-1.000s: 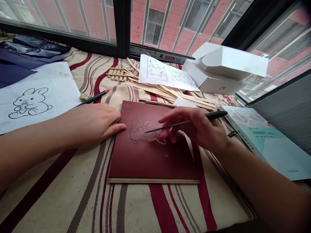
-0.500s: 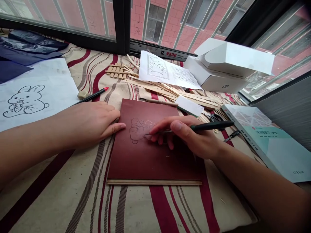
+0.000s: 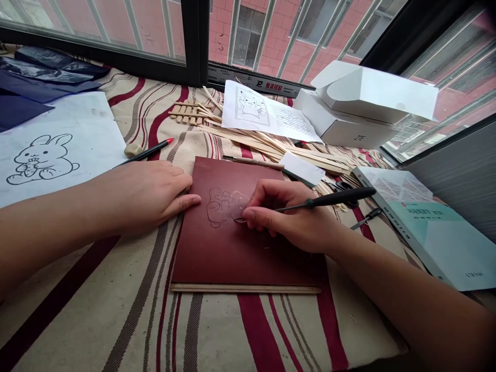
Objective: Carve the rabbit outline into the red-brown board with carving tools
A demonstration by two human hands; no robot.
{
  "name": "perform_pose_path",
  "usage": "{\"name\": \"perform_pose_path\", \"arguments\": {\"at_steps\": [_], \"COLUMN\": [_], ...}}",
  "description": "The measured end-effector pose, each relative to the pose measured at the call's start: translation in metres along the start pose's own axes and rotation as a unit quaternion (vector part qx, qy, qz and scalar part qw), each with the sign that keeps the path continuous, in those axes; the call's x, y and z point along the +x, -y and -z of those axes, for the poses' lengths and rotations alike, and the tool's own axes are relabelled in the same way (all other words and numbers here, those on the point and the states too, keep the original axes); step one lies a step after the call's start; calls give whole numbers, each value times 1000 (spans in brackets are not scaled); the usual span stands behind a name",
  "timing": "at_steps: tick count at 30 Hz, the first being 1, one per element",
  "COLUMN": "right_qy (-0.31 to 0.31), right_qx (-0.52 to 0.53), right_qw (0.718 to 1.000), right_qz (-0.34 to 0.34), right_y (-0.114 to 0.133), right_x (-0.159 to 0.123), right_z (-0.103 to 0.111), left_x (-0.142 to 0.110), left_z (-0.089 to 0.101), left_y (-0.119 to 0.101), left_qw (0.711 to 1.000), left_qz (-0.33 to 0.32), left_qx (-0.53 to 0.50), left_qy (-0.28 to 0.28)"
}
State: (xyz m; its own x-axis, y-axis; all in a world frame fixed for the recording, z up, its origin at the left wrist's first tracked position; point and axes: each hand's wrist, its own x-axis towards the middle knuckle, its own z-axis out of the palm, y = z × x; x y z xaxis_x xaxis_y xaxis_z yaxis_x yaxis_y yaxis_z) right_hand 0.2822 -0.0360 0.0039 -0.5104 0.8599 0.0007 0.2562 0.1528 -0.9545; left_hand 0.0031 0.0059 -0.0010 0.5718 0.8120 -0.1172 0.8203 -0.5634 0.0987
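Observation:
A reddish-brown board (image 3: 232, 258) lies flat on the striped cloth, with a rabbit outline (image 3: 219, 206) drawn and partly scratched on its face. My right hand (image 3: 289, 212) pinches a thin metal tool with a black handle (image 3: 341, 196), much like a needle file. Its tip meets the board at the lower part of the drawing; my fingers cover the drawing's right side. My left hand (image 3: 163, 188) lies palm down at the board's left edge, thumb stretched onto the surface, fingers resting beside it.
Left lies a sheet with a rabbit drawing (image 3: 42, 160), plus a black marker (image 3: 145, 152). Behind the board are a slim wooden-handled tool (image 3: 253, 163), a white block (image 3: 302, 169), wood strips (image 3: 263, 144) and printed sheets (image 3: 248, 106). Scissors (image 3: 346, 192), a book (image 3: 437, 227) and a white box (image 3: 349, 124) stand right.
My right hand has shifted slightly and drawn its fingers in closer round the tool, whose tip now sits a little lower on the drawing. My left hand stays put.

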Motion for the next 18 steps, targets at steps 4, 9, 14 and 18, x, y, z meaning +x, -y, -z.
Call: {"name": "perform_pose_path", "arguments": {"at_steps": [4, 9, 14, 18], "right_qy": [-9, -38, -41, -48], "right_qx": [-1, -8, -23, -39], "right_qw": [1000, 999, 999, 998], "right_qz": [6, 20, 16, 15], "right_y": [0, 1, 1, 0], "right_x": [1, 3, 3, 2], "right_z": [-3, -6, -7, -7], "left_x": [-1, -1, -1, -1], "left_z": [0, 0, -1, -2], "left_y": [-1, 0, 1, 0], "left_qw": [1000, 1000, 1000, 1000], "left_qz": [5, 2, -4, -6], "left_qx": [8, 9, 9, 7], "left_qy": [6, 9, 2, -5]}}
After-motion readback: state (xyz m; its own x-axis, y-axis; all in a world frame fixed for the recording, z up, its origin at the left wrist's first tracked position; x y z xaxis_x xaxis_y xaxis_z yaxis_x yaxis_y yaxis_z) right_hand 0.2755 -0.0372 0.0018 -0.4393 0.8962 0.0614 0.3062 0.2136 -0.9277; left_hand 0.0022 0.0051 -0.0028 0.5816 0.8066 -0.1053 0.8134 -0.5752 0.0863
